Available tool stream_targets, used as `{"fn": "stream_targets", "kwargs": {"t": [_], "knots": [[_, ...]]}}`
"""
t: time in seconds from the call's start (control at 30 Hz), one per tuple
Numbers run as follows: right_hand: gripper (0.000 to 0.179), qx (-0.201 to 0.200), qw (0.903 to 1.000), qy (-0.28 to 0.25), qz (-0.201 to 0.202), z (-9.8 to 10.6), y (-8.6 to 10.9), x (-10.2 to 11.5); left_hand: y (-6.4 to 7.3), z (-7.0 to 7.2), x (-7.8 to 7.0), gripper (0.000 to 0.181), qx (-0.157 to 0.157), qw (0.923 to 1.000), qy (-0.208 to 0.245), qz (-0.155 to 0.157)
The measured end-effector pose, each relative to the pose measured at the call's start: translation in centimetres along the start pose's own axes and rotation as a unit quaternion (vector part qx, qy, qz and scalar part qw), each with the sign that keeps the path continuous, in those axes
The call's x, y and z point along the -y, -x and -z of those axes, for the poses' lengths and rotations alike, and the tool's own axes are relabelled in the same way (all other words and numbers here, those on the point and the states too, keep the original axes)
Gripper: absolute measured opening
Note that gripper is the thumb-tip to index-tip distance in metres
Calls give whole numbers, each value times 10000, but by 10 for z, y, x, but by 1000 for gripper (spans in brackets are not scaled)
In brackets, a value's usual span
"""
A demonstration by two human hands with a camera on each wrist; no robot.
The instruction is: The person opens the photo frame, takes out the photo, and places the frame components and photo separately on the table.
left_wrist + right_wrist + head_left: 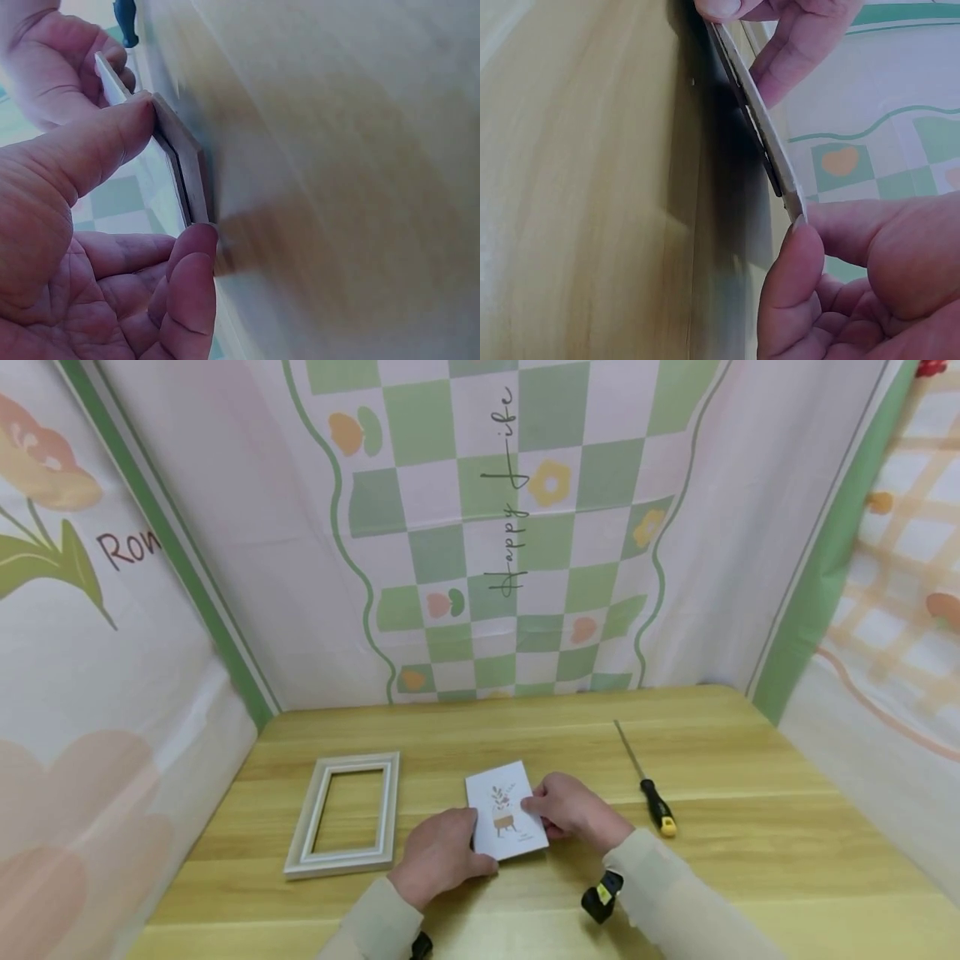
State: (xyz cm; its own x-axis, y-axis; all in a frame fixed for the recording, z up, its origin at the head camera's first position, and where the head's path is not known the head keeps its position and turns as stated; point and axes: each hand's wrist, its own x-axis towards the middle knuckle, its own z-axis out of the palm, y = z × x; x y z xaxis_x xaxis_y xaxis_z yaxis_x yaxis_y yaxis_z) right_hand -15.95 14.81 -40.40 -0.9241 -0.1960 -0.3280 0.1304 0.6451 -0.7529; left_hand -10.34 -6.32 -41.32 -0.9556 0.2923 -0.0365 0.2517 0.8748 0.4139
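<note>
A white picture card printed with a potted plant is held between both hands, slightly tilted, low over the table. My left hand pinches its left side near the lower corner. On the opposite side, my right hand grips the edge between thumb and fingers. Seen edge-on in the left wrist view, a stiff backing board lies against the card with a thin dark gap between them. The right wrist view shows the layered edge too, with a dark strip along its underside.
To the left an empty whitish picture frame lies flat on the wooden table. A screwdriver with a black and yellow handle lies right of the right hand. Printed fabric hangs behind the table and at both sides.
</note>
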Motion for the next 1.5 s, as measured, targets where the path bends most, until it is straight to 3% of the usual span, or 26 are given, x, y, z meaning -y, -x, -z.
{"fn": "stream_targets", "kwargs": {"t": [0.17,0.47,0.77,0.93,1.17,1.5], "knots": [[14,-301,9983,470,158,0,1,1,0,0,0,45,-8,10000,-51,13],[15,-632,9909,1177,146,-4,3,6,1,-1,-1,40,-13,9998,-211,9],[13,-791,9847,1507,370,-4,5,6,0,-4,-1,36,-200,9985,-512,-85],[24,-764,9894,1187,345,-4,5,7,0,-5,0,35,-247,9985,-474,-85],[32,-538,9975,347,304,-4,4,5,1,-4,0,36,-218,9994,-261,-78],[33,-426,9981,-282,342,-4,1,2,0,0,-1,41,-82,10000,41,26]]}}
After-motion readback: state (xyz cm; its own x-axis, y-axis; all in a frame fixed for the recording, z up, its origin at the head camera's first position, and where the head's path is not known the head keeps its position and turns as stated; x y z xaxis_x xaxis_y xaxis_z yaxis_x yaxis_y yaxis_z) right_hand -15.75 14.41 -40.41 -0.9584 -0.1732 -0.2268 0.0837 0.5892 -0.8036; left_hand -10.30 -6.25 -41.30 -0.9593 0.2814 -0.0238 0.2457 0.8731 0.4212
